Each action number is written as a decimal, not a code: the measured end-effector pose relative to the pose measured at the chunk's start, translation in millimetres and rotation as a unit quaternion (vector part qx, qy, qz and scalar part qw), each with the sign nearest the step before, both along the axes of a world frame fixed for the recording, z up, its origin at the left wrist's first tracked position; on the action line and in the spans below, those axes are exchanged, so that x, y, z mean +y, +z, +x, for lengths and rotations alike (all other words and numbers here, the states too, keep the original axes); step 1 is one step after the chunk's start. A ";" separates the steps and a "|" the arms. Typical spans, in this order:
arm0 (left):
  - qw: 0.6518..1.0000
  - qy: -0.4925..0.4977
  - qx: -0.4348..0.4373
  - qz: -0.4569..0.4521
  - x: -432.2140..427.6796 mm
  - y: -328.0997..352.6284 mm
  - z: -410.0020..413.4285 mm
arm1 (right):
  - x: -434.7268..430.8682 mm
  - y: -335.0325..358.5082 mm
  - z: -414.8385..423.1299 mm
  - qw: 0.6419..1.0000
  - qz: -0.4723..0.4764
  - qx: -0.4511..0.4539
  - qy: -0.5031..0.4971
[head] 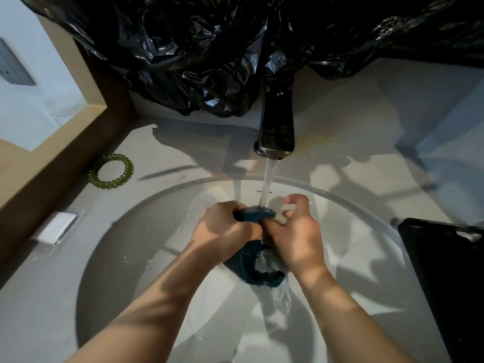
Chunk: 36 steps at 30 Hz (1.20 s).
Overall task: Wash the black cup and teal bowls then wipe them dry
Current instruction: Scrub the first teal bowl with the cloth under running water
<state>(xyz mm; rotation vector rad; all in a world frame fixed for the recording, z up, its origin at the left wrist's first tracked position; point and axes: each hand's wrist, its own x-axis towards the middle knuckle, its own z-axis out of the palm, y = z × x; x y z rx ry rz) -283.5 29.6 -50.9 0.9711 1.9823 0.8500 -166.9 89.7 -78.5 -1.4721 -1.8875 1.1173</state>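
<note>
A teal bowl (251,268) is held tilted over the middle of the white sink (366,224), under running water from the dark tap (276,132). My left hand (222,226) grips the bowl's far rim from the left. My right hand (296,237) holds a small beige sponge (280,218) against the bowl's rim, with its fingers curled round it. Water pours through the bowl and spills off its lower edge. No black cup or second bowl can be told apart in this view.
Crumpled black plastic (199,53) covers the wall behind the tap. A green beaded bracelet (111,171) lies on the counter at the left, near a wooden mirror frame (60,142). A small white packet (56,227) lies by the sink's left rim. A black object (445,271) stands at the right.
</note>
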 end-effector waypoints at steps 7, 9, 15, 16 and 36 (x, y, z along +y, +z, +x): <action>0.998 0.068 -0.002 -0.004 2.6 -2.6 -8.4 | 1.1 9.2 0.9 0.975 -0.075 0.180 0.104; 0.999 0.052 0.002 -0.012 2.3 -2.6 -7.7 | 2.6 11.2 3.3 0.983 -0.017 0.103 0.151; 1.000 0.014 -0.012 0.000 2.1 -3.0 -6.7 | 10.2 -2.6 7.3 0.997 -0.046 0.037 0.058; 1.000 0.017 -0.015 0.006 2.4 -2.5 -6.6 | 10.6 -1.3 7.0 0.992 -0.110 0.036 0.045; 0.975 0.196 0.016 0.103 1.5 -3.1 8.9 | -3.1 -3.6 -1.6 0.919 -0.387 0.071 -0.025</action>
